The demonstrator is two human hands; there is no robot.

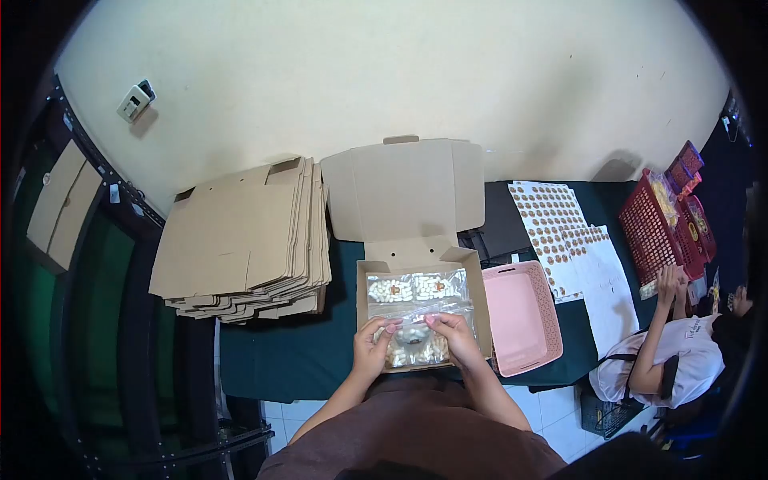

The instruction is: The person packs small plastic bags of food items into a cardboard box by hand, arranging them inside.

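Observation:
An open cardboard box [362, 300] lies in front of me with its lid raised at the back. Inside it are clear plastic bags [437, 288] of small pale pieces. My left hand [372, 346] pinches the left part of the top edge of a clear bag [414, 336] at the front of the box. On the right, my right hand [458, 339] pinches the same edge with thumb and fingers. Both hands are over the box, a short way apart.
Flattened cardboard boxes [224, 232] are stacked at left. Right of the box sit a pink basket [524, 320], sticker sheets [552, 228] and red baskets [646, 232]. A co-worker [688, 360] is at the far right, hands near the red baskets.

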